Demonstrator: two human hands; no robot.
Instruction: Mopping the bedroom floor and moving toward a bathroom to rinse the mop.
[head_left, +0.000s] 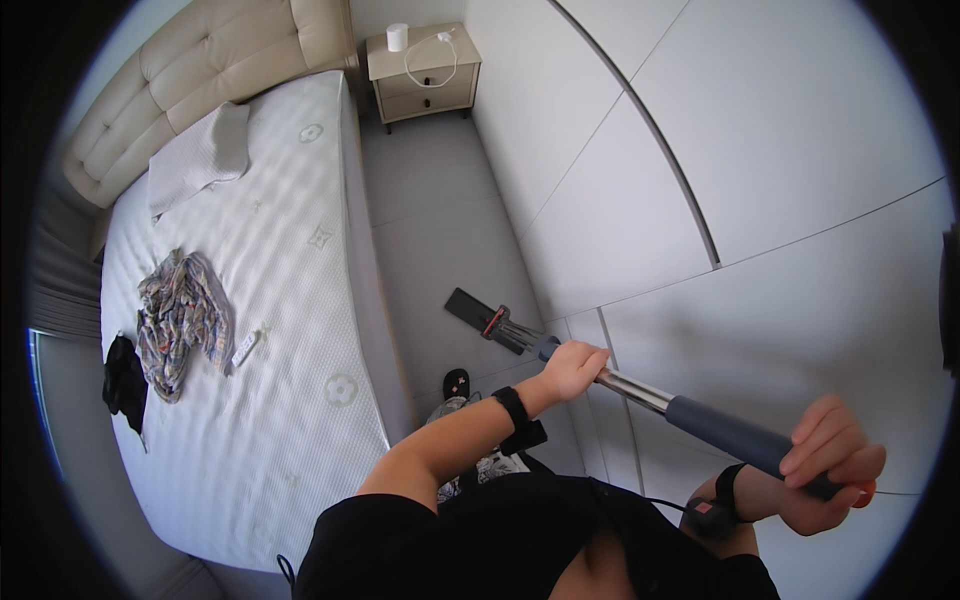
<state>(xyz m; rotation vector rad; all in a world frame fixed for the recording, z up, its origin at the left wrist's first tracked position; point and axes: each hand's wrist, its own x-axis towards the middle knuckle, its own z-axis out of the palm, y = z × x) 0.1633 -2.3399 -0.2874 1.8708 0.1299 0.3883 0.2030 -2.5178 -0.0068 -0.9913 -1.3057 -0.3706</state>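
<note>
A flat mop with a metal pole and a dark grip sleeve runs slantwise from my right side down to the floor. My left hand is closed around the lower part of its pole. Near the top end, my right hand grips the dark sleeve, close to an orange end cap. The dark mop head lies on the grey floor between bed and wardrobe, partly hidden under the pole and a red-edged collar.
Left stands a bed with a white mattress, bearing a pillow, crumpled patterned clothing, a white remote control and black cloth. White wardrobe doors line the right. A nightstand stands beyond. My slippered foot is below.
</note>
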